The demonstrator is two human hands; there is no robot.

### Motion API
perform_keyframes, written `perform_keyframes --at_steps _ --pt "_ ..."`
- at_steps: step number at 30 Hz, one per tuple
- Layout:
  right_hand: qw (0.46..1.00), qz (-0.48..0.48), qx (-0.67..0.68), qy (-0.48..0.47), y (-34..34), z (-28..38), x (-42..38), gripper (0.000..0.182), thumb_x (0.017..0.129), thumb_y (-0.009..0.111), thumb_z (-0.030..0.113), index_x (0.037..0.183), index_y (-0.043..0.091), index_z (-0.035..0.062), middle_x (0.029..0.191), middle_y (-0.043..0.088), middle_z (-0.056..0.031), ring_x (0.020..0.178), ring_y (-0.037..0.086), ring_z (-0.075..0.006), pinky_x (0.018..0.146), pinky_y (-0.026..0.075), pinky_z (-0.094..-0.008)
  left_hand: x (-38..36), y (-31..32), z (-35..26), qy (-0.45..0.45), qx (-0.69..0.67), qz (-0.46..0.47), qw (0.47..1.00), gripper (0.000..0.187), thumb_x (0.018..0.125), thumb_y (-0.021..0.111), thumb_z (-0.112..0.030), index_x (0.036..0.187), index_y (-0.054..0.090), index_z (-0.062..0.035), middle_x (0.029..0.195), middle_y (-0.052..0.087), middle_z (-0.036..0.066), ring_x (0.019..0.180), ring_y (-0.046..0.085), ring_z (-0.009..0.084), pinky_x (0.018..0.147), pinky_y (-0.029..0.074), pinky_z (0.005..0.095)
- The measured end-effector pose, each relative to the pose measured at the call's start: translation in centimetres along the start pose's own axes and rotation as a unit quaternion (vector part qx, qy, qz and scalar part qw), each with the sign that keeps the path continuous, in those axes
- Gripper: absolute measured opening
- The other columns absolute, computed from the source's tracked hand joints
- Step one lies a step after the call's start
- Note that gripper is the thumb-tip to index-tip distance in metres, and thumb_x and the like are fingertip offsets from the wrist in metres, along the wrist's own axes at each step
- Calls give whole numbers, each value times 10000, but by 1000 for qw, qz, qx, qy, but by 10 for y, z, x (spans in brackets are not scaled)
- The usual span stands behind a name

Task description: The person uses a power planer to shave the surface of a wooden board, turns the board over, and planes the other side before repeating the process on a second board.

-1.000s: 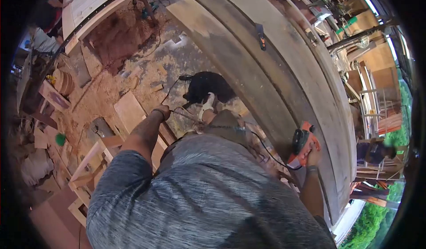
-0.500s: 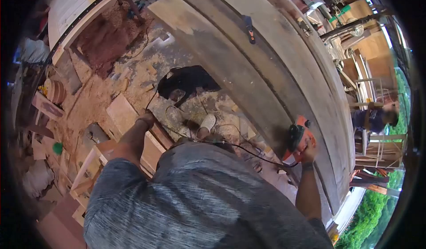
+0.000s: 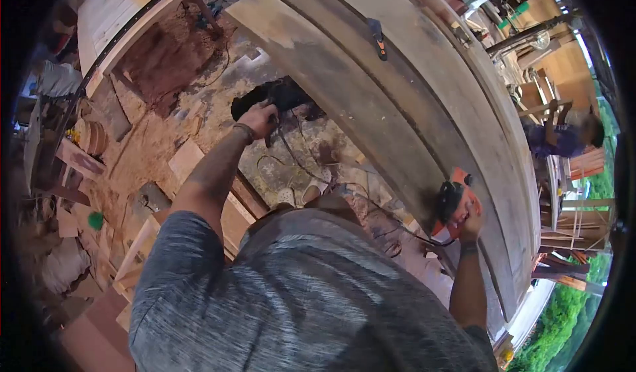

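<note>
In the head view, my right hand (image 3: 472, 225) is closed around the rear of an orange-and-black handheld power tool (image 3: 460, 203). This tool rests on the long wooden planks (image 3: 371, 113), near their close end. A dark cord (image 3: 397, 216) trails from it toward my waist. Over the floor at centre left, my left hand (image 3: 260, 119) is stretched forward with curled fingers. They seem to grip a dark cord (image 3: 291, 153) that hangs toward my feet. Just behind that hand lies a black, soft-looking shape (image 3: 291, 94), which I cannot identify.
A small black-and-orange tool (image 3: 377, 39) lies on the planks. Sawdust, offcuts and loose cords cover the floor (image 3: 142, 153). Boards (image 3: 189, 160) lean at my left. Another person (image 3: 563, 137) stands beyond the planks at right. A pale worktop (image 3: 109, 24) is at upper left.
My left hand has moved forward and right, from beside the leaning boards to in front of the black shape. My right hand stays on the power tool, which has hardly shifted on the planks.
</note>
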State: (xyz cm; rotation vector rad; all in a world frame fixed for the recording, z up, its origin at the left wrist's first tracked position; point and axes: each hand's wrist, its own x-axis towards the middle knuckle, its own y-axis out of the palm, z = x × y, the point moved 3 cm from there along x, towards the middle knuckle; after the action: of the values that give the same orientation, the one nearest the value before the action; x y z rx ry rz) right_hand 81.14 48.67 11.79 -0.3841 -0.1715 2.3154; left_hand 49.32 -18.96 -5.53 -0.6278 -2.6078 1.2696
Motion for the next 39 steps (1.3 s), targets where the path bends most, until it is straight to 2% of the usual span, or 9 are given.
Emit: perform_keyframes --at_steps 10,13,16,21,25,27,32,36,39 --pt "990 73 -84 -86 -15 -11 8 276 1007 650 207 1275 660 142 741 571 33 547 533 -78 437 399 -257 2 -13 -39 -18 113 88 990 288 744 730 -228 1025 678 -190 1103 687 171 1094 593 422 968 483 481" --pt "999 40 32 0 -1 -4 -2 289 1020 623 189 1302 650 132 803 591 33 597 550 -71 477 415 -240 12 -4 -31 -24 125 76 989 255 760 724 -231 1004 681 -172 1179 671 166 1137 580 410 958 495 484" --pt "1000 20 3 -15 -8 -12 8 299 1020 621 195 1312 640 135 821 592 39 622 560 -68 503 431 -229 26 0 -39 -39 173 144 974 263 773 722 -232 1031 708 -182 1241 657 136 1172 578 408 965 514 483" --pt "993 57 -78 -68 -21 -25 20 306 1034 596 239 1327 635 158 806 587 46 613 554 -58 483 431 -233 21 31 -94 228 167 120 952 255 795 707 -189 1044 754 -210 1093 710 147 1089 653 390 906 549 501" --pt "999 45 4 7 -36 -49 34 296 1038 582 256 1312 640 163 779 579 48 595 537 -52 458 415 -236 13 78 -155 329 182 184 908 291 782 662 -242 1057 756 -243 1075 713 136 1066 674 370 901 560 490" --pt "998 54 35 1 -11 -17 10 272 1025 598 243 1282 646 166 757 576 45 578 535 -59 449 417 -238 5 81 -186 403 150 206 879 335 824 632 -242 1135 754 -216 938 733 162 1031 699 355 864 572 509" --pt "998 18 59 8 -3 -16 9 239 986 652 212 1217 656 152 717 565 39 544 522 -71 441 418 -243 -32 67 -259 455 72 157 873 379 791 676 -285 1156 761 -227 814 712 78 927 680 361 758 558 488" --pt "999 -35 25 32 6 2 -8 226 970 675 205 1182 668 127 697 552 38 524 514 -84 436 412 -248 -15 66 -228 384 -52 136 912 412 834 708 -288 1233 754 -200 788 698 119 837 673 400 742 541 502" --pt "1000 -4 15 26 18 23 -21 244 968 680 215 1188 671 109 742 577 21 566 539 -92 469 435 -260 -4 31 -203 228 4 30 973 461 800 780 -353 1226 759 -180 843 701 165 847 682 405 760 537 520"
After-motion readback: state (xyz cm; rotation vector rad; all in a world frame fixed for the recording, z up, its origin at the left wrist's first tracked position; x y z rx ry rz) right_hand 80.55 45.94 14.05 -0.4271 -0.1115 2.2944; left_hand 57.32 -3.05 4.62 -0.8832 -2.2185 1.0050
